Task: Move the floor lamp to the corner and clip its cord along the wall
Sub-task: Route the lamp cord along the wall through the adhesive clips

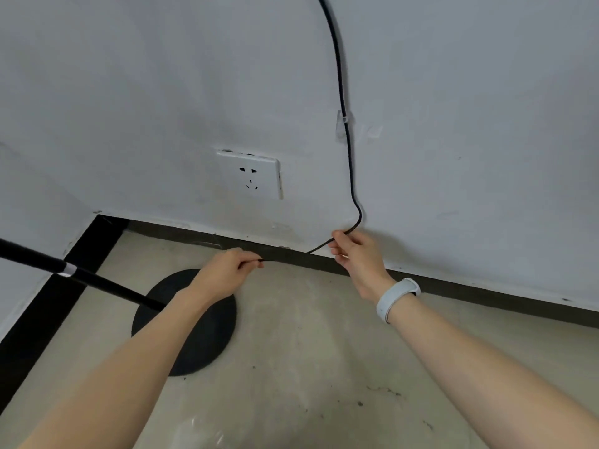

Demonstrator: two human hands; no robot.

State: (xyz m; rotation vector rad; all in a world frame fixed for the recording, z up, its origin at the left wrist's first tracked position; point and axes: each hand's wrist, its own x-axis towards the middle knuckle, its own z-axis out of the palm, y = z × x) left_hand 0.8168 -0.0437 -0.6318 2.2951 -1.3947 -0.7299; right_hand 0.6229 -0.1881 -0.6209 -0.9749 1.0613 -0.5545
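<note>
So: cord (351, 176) runs down the wall (470, 92) from top of frame, passes through a clear clip (343, 123) stuck above and right of the socket (249, 175), then bends left just above the baseboard (453, 291). Both hands are on the low stretch. Right hand (356, 254) is pinched shut on the cord right at the bend; left hand (227, 270) is pinched shut on it further left, with the short span between them pulled fairly straight along the baseboard line. A second clear clip (372, 131) sits just right of the first (looks empty, hard to be sure).

Lamp is already in the corner: round black base (207, 338) on the floor (324, 367) near where the two walls meet, pole (97, 280) leaning out of frame to the left. So the move step reads as done, and we're in cord routing.

Next likely needs a fixing point low on the wall. No clip visible down there, so one would have to be stuck on first, then the taut span pressed in. Keep slack out of the bend.
</note>
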